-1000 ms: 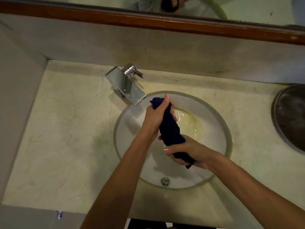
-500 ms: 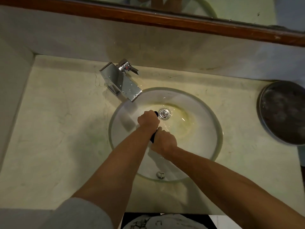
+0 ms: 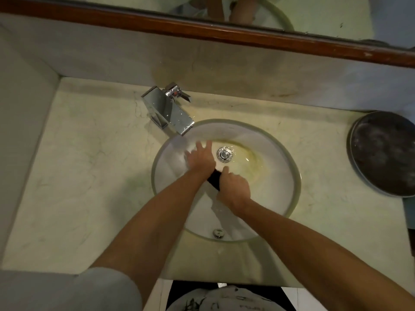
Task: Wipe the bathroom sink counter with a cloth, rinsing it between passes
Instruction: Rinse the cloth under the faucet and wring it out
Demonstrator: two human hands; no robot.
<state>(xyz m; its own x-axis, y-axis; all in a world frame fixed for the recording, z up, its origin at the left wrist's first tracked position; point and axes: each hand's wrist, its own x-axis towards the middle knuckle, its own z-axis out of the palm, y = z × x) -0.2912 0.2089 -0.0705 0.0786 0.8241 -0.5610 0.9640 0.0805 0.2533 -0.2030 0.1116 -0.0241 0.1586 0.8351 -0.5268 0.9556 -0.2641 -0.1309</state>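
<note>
Rinsing comes first: my right hand (image 3: 234,187) grips the dark cloth (image 3: 214,180) low in the sink (image 3: 289,167), while my left hand (image 3: 199,159) spreads open beside it. I judge the counter (image 3: 89,176) still needs wiping.

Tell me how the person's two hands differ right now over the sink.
The left hand is open with fingers spread and blurred, nearer the faucet; the right hand is closed around the dark cloth. The left hand sits farther into the basin, the right nearer the person. Both are bare, above the basin.
</note>
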